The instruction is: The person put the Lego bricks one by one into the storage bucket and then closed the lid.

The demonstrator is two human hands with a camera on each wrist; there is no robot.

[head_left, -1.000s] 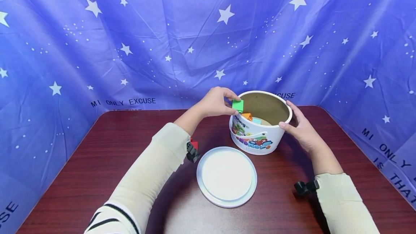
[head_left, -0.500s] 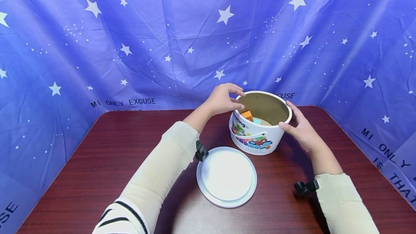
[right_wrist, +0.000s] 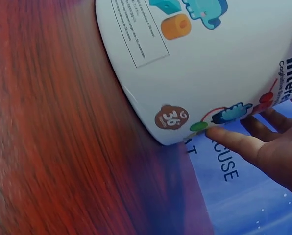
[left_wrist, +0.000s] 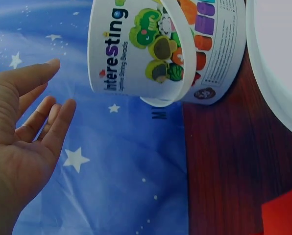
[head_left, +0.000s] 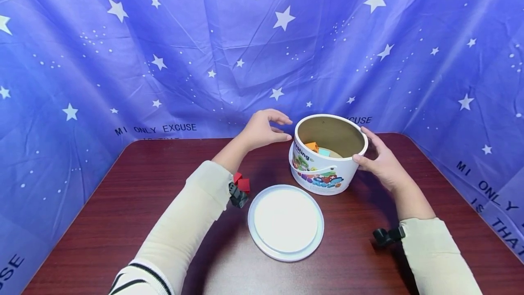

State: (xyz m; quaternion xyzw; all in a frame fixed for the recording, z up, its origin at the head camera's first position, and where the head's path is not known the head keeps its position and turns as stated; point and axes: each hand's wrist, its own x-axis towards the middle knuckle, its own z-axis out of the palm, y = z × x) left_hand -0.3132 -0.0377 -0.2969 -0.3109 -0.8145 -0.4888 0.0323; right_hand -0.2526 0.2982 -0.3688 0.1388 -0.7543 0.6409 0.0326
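A white bucket (head_left: 323, 176) with printed toy pictures stands lidless toward the back right of the table. Inside it, an orange block (head_left: 312, 147) and a light blue piece (head_left: 324, 152) show; the front wall hides the rest. My left hand (head_left: 268, 129) is just left of the rim, fingers apart and holding nothing. The left wrist view shows the same hand (left_wrist: 26, 127) clear of the bucket wall. My right hand (head_left: 380, 165) holds the bucket's right side, thumb at the front rim and fingers farther back. Its fingers (right_wrist: 239, 146) touch the wall in the right wrist view.
A round white lid (head_left: 285, 222) lies on the dark red wooden table (head_left: 348, 258) in front of the bucket. Red blocks (head_left: 243, 185) sit left of it, partly behind the left wrist camera. A blue starry curtain (head_left: 229, 35) hangs behind.
My left hand moved over the bucket, let go of the green block, and came back left, so the green block is out of sight. The right hand stayed at the bucket.
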